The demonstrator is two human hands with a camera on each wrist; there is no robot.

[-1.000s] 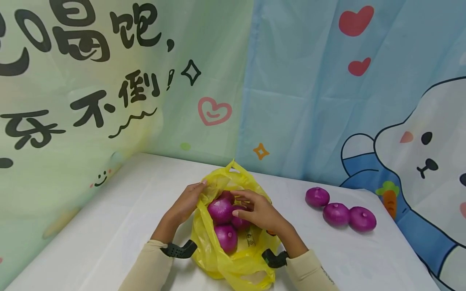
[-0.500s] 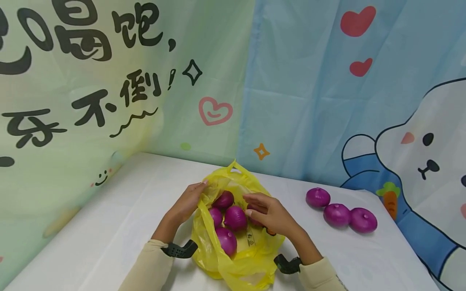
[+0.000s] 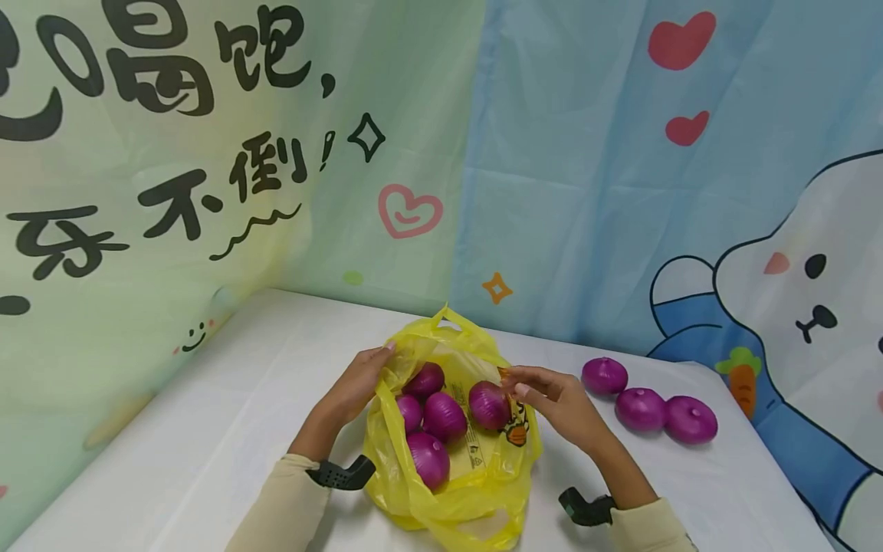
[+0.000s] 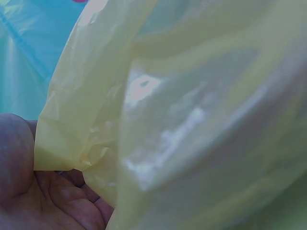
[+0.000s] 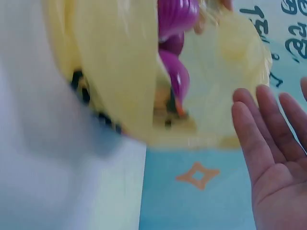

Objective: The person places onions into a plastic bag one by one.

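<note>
Five onions are lying in the bag, its long axis running near to far; left grip is pinching it, right grip hanging spread.

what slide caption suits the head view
A left hand holds a yellow bag of onions; three more onions lie nearby.

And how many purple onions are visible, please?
8: four onions clustered in the yellow bag, one onion apart in its right side, three onions on the white table. More may be hidden inside the bag.
</note>
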